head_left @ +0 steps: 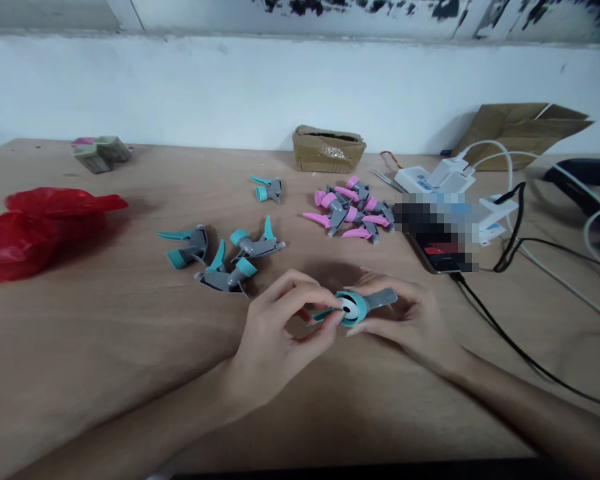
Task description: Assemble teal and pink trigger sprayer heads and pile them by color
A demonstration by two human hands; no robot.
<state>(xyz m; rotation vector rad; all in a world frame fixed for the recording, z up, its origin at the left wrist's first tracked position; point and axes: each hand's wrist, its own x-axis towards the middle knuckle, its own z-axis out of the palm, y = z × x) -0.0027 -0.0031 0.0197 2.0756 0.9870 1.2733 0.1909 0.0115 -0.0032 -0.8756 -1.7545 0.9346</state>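
Observation:
A grey spray-trigger head with a teal collar (pixel 360 307) is held just above the wooden table (pixel 105 347) between both hands. My right hand (pixel 405 320) wraps its fingers round the grey body. My left hand (pixel 275 333) pinches at the white opening inside the teal collar with thumb and forefinger. To the left of the hands lie three grey and teal trigger heads (pixel 230 257), and a further one (pixel 269 189) lies farther back. A heap of grey and pink trigger heads (pixel 353 213) lies behind the hands.
A crumpled red plastic bag (pixel 35 227) lies at the left. A small open cardboard box (pixel 329 148) stands at the back by the white wall. A phone (pixel 443 253), white chargers (pixel 440 179) and black and white cables (pixel 515 233) crowd the right side.

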